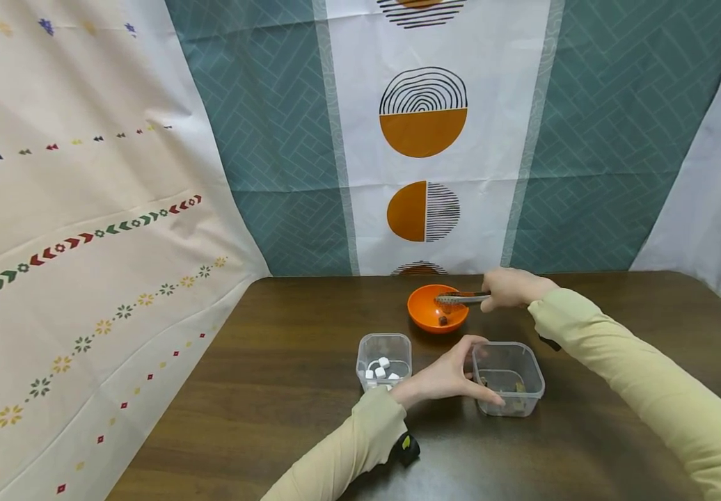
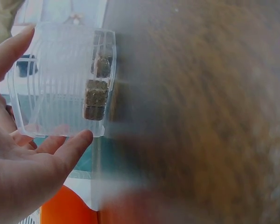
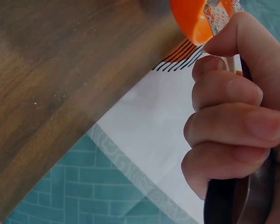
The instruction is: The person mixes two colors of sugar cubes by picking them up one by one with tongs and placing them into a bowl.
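Currently the left hand (image 1: 447, 376), spread wide, holds a box (image 1: 512, 394) near white cubes (image 1: 381, 373), right hand (image 1: 513, 287) gripping tongs (image 1: 462, 300)

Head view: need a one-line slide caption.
Right hand holds tongs at an orange bowl; left hand grips a clear container of brown pieces; a second container holds white cubes.

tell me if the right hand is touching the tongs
Touching: the right wrist view shows the right hand with its fingers curled round the tongs.
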A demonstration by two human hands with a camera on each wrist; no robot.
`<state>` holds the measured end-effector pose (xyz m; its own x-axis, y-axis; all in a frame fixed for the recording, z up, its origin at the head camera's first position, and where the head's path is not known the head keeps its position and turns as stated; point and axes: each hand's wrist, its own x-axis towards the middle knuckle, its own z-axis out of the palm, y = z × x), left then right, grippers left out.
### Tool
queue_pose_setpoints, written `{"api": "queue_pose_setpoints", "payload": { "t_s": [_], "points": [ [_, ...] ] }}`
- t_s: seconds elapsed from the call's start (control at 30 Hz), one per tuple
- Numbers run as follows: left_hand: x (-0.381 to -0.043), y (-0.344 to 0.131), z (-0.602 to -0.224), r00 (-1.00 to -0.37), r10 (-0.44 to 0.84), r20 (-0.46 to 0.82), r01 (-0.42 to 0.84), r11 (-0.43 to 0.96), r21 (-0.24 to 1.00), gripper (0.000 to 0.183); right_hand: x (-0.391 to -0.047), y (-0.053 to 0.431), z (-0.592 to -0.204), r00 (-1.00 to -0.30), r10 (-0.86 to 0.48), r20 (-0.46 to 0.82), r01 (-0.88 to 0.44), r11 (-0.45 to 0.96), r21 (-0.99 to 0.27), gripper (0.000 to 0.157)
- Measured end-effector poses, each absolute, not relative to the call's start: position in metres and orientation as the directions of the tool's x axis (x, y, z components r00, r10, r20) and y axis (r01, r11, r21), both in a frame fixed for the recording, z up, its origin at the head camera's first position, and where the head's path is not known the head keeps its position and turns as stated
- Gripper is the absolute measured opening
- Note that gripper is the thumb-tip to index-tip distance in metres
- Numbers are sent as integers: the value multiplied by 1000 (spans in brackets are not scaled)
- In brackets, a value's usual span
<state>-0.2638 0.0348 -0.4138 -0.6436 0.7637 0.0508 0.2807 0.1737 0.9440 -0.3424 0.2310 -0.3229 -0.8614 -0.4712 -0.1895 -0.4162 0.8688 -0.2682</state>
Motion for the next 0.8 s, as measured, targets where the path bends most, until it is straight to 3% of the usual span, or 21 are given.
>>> {"api": "queue_pose_setpoints", "payload": {
  "t_s": [0.1,0.27,0.6,0.7,0.8],
  "points": [
    [-264,35,-414,-641,765,55,287,174,942,71,-343,230,-324,-870,-459,-183,-410,877,-248,40],
    [-264,34,-414,-638,768,52,293,180,939,71,-340,230,-323,-879,-448,-163,-406,883,-237,46],
    [-263,36,-413,-632,773,52,295,179,939,71,-319,243,-317,-876,-471,-106,-433,863,-260,45],
    [-263,35,-414,-632,773,49,294,182,938,71,-312,249,-314,-873,-484,-68,-453,853,-259,39],
    [-264,34,-415,-640,767,48,293,185,938,71,-305,253,-310,-872,-489,-20,-468,846,-256,13]
  ]
}}
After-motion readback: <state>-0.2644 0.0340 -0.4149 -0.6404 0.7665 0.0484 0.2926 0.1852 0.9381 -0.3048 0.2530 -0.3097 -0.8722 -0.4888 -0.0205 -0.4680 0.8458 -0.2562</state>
